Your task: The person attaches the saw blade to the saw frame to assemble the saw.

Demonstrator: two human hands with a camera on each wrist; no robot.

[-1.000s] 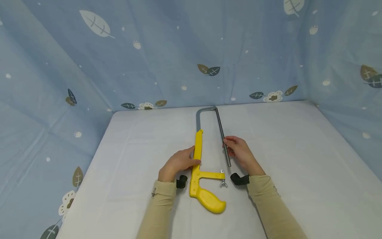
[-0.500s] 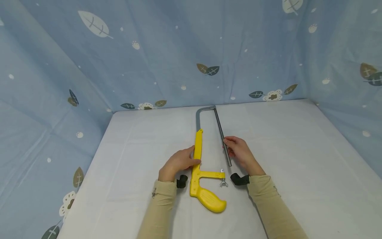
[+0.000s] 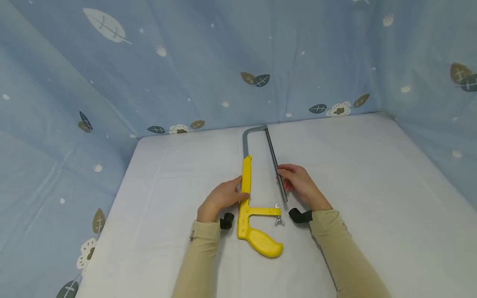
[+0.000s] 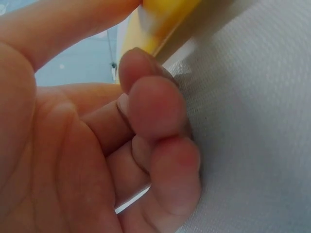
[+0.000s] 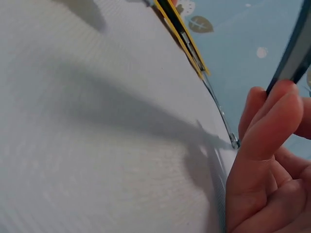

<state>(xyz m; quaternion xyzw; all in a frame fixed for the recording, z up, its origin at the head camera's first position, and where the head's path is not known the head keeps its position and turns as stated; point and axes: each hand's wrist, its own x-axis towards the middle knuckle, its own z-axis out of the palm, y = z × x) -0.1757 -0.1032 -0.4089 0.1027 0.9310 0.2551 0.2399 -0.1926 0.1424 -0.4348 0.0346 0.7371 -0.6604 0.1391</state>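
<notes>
A yellow-handled hacksaw (image 3: 244,223) lies on the white tabletop, its grey bow (image 3: 245,142) pointing away from me. My left hand (image 3: 221,197) grips the yellow frame midway, thumb on top, other fingers along the left side. In the left wrist view, the yellow frame (image 4: 170,17) shows past curled fingertips (image 4: 158,107). My right hand (image 3: 301,182) pinches a long grey hacksaw blade (image 3: 271,149) between thumb and fingers. The blade's far end meets the bow's tip; its near end hangs free above the wing nut (image 3: 279,222). The right wrist view shows the pinched blade (image 5: 296,53) close up.
Black wrist-camera mounts (image 3: 300,215) sit at both wrists, either side of the saw. A blue leaf-patterned cloth (image 3: 208,62) rises behind and beside the white tabletop (image 3: 175,186).
The head view has tilted slightly, so everything sits a little higher in it. Both hands keep their holds, and the saw and blade stay in the same arrangement.
</notes>
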